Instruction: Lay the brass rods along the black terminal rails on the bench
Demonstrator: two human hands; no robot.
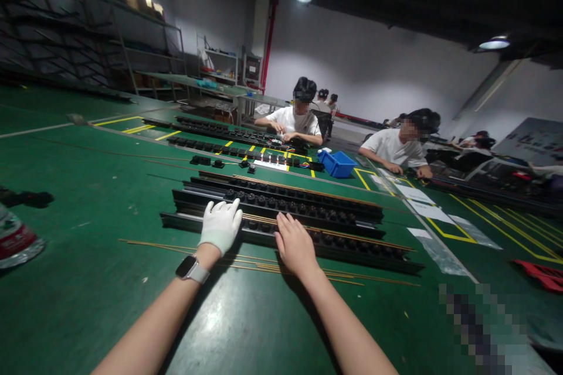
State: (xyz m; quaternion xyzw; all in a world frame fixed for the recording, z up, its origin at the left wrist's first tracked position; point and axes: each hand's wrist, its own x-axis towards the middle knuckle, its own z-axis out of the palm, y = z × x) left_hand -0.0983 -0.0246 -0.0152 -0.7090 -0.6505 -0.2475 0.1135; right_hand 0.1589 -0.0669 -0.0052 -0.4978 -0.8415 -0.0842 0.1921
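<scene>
My left hand (220,225), in a white glove with a smartwatch (192,269) at the wrist, lies over the left part of the nearest long black rail (369,254). Its fingers are spread. Bare, my right hand (297,246) rests across the same rail nearer its middle, fingers stretched out. Thin brass-coloured rods (352,233) run along the top of this rail; some pass by the right fingertips. A second black rail (303,208) holding a row of round black parts lies just behind. Several loose brass-coloured rods (264,266) lie on the green table below my hands.
Another black rail (343,198) lies farther back. Beyond it are small black modules (200,160) and a blue bin (338,164). Two co-workers in white shirts work across the table. A bottle (17,240) is at left; papers (416,193) and red parts (539,275) are at right.
</scene>
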